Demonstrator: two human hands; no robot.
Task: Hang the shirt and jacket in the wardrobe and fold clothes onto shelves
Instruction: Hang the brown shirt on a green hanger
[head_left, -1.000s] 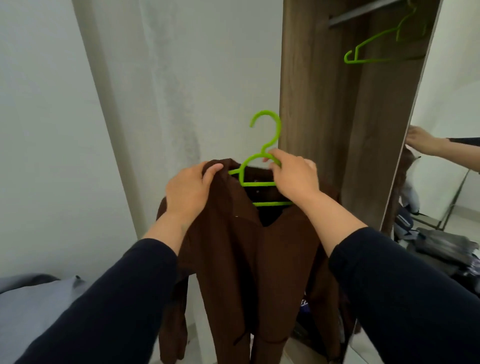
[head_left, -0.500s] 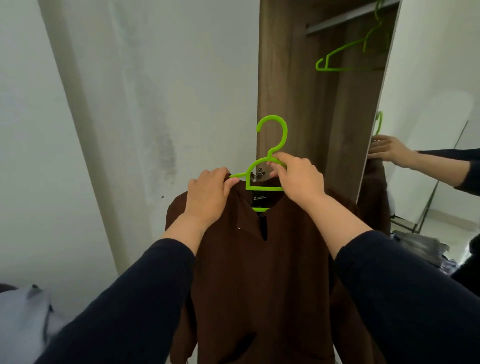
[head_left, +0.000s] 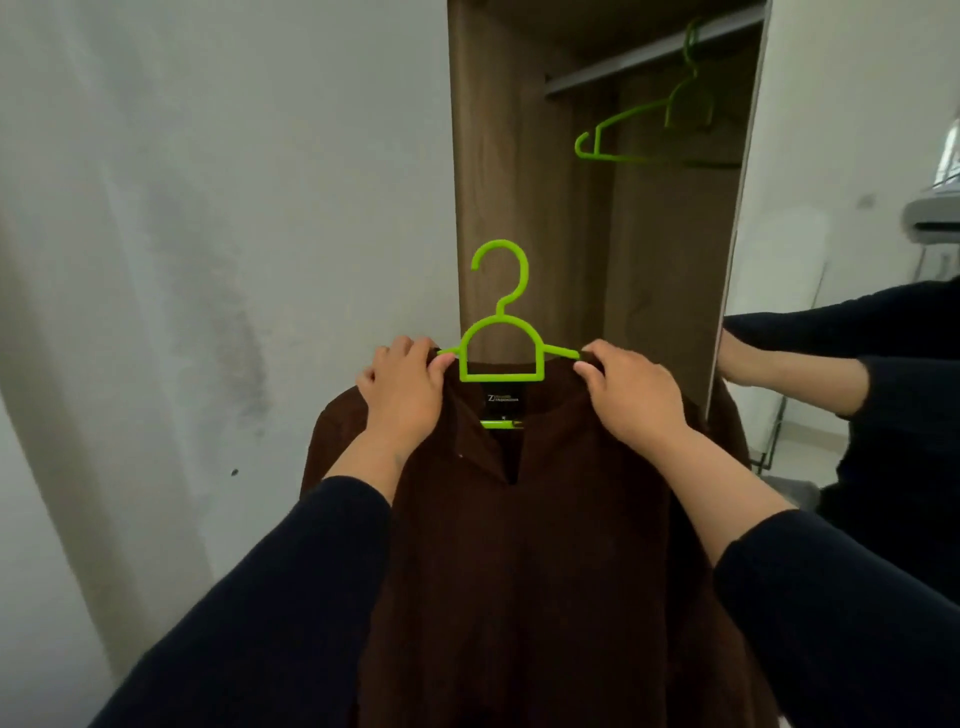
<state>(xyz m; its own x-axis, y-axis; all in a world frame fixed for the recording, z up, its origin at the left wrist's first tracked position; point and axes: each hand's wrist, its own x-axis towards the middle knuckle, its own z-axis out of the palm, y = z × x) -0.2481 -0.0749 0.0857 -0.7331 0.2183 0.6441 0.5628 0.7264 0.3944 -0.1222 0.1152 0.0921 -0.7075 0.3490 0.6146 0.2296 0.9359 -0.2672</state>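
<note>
A: Where is the shirt (head_left: 519, 519) hanging?
B: On the hanger (head_left: 501, 332), in front of the wardrobe (head_left: 498, 182). Left hand (head_left: 402, 392) is holding its left shoulder, right hand (head_left: 634, 395) its right one.
A: And inside the wardrobe?
B: A 2nd hanger (head_left: 649, 135) is hanging on the rail (head_left: 623, 65), up and to the right. Wall (head_left: 208, 208) is standing on the left, mirror door (head_left: 841, 208) on the right.

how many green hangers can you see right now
2. One green hanger carries the brown shirt, held up by both hands. The other green hanger hangs bare on the wardrobe rail. More may be hidden behind the mirrored door.
</note>
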